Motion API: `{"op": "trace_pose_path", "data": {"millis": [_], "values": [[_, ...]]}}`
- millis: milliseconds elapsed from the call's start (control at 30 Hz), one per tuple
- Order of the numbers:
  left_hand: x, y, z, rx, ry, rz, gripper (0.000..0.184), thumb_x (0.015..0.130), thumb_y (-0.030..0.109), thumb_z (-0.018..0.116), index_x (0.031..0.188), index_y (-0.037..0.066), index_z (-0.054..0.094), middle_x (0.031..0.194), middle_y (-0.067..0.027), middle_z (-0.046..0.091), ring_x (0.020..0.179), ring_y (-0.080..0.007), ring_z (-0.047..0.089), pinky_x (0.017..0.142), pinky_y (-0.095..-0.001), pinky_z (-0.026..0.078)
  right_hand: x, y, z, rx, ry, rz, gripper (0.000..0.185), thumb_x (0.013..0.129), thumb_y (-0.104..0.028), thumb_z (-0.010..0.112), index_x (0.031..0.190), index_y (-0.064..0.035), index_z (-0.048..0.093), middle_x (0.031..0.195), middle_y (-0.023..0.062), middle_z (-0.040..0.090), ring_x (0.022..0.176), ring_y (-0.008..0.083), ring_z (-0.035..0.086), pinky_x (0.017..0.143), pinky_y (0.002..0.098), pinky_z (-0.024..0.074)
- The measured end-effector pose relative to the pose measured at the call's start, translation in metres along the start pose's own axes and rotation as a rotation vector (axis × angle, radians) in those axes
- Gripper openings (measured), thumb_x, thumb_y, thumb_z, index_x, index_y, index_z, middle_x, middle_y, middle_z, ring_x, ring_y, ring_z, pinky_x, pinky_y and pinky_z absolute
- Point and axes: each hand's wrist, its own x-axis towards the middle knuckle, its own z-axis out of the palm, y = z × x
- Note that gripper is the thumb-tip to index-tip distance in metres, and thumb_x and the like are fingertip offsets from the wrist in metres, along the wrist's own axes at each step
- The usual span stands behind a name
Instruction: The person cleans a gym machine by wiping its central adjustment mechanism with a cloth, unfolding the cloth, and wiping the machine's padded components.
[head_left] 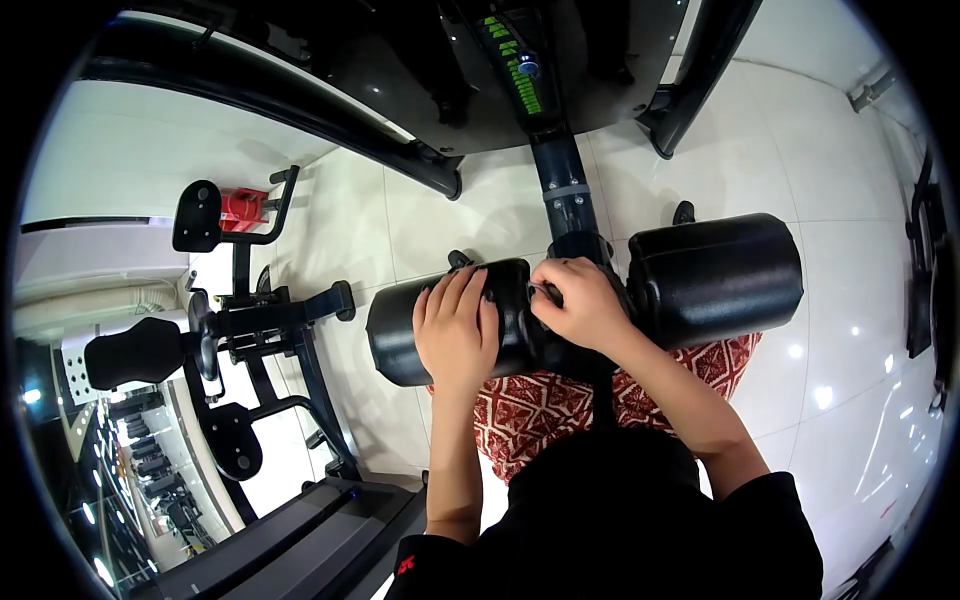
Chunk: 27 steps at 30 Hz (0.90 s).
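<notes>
My left hand [457, 330] lies flat on top of the left black roller pad [395, 335], its fingers stretched out over the shiny cover. My right hand [578, 305] is closed at the inner end of that same pad, thumb and fingers pinched together at its edge. What the pinch holds, if anything, I cannot make out. Beside it, the right roller pad [715, 275] is untouched. Between the two pads runs a black metal post [565, 180] with a bolted bracket. Below the pads, red patterned cloth [530, 410] covers my legs.
Ahead stands a dark machine panel [410, 60] with a green-marked strip [515, 70] and a black frame leg [690, 90]. At left is another exercise machine [240, 320] with black pads. A treadmill [300, 545] is at lower left. White floor tiles [840, 270] extend right.
</notes>
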Motion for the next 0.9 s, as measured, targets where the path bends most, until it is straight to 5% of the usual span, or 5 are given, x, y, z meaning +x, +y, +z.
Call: {"op": "trace_pose_path", "data": {"millis": [267,500,633,900], "values": [[0.028,-0.004,0.005,-0.053,-0.079,-0.109,0.022,0.085,0.020,0.056,0.098,0.009,0.071,0.099,-0.0060,0.071,0.094,-0.0252,0.065,0.088,-0.0381,0.047,-0.004,0.003,-0.005,0.091,-0.087,-0.164,0.013,0.075,-0.008,0.064,0.086,-0.0036,0.059,0.078,0.0082,0.063,0.074,0.0275,0.060,0.082,0.0369,0.0437],[0.024,-0.001,0.006,-0.073,-0.060,-0.121,0.021,0.085,0.019,0.056,0.095,0.009,0.071,0.097,-0.0056,0.071,0.093,-0.0246,0.065,0.089,-0.0379,0.046,0.000,-0.006,-0.008,0.068,-0.049,-0.022,0.015,0.085,-0.015,0.061,0.097,-0.0062,0.062,0.095,0.0106,0.068,0.091,0.0286,0.065,0.085,0.0387,0.0448],[0.019,-0.002,0.007,-0.055,0.005,-0.075,0.022,0.086,0.019,0.055,0.098,0.011,0.071,0.101,-0.0066,0.070,0.096,-0.0255,0.065,0.088,-0.0375,0.047,-0.002,0.000,-0.003,0.092,-0.040,-0.012,0.020,0.084,-0.014,0.063,0.103,-0.0066,0.062,0.093,0.0089,0.066,0.085,0.0298,0.059,0.077,0.0378,0.0463],[0.020,-0.002,0.007,-0.076,0.014,-0.088,0.020,0.084,0.019,0.057,0.096,0.010,0.071,0.100,-0.0054,0.071,0.095,-0.0247,0.065,0.089,-0.0373,0.046,0.000,0.003,-0.001,-0.007,-0.036,0.019,0.014,0.077,-0.010,0.063,0.089,-0.0038,0.058,0.080,0.0098,0.063,0.075,0.0303,0.061,0.076,0.0369,0.0454]]}}
